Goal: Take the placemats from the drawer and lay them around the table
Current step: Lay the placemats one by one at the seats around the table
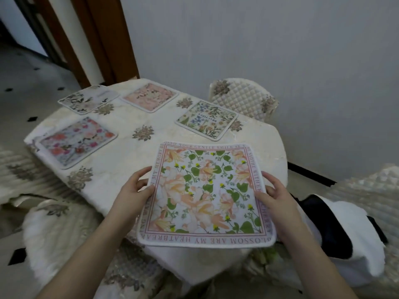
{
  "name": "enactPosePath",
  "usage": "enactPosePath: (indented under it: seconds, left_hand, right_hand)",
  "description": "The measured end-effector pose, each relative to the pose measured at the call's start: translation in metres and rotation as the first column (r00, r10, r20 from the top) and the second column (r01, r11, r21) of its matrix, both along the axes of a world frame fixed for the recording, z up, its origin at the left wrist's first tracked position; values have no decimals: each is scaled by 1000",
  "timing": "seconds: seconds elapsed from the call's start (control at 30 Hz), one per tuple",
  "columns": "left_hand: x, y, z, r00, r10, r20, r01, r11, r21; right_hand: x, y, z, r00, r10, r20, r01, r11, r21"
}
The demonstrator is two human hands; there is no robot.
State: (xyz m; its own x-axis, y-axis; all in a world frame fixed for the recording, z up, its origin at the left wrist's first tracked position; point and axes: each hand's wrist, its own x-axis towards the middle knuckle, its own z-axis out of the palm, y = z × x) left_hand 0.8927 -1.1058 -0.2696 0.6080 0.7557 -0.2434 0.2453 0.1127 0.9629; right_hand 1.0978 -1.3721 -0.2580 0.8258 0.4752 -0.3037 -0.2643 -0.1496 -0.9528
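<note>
Placemat (207, 195), thin and soft-looking, probably light and floppy, hangs over the near edge of the table (259, 143), pinched at opposite side edges by left hand (135, 190) and right hand (275, 196).

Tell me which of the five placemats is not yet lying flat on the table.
The peach-and-green floral placemat with the lettered border, nearest the camera: the left hand and right hand grip its side edges. The other four lie flat, untouched.
</note>
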Motion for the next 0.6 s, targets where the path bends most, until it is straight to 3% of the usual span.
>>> enactPosePath:
  seconds: [0.6]
  left_hand:
    - [-95,96,-13,931,358,65,-352,932,-90]
  right_hand:
    - [-18,183,1,947,321,18,-321,947,-23]
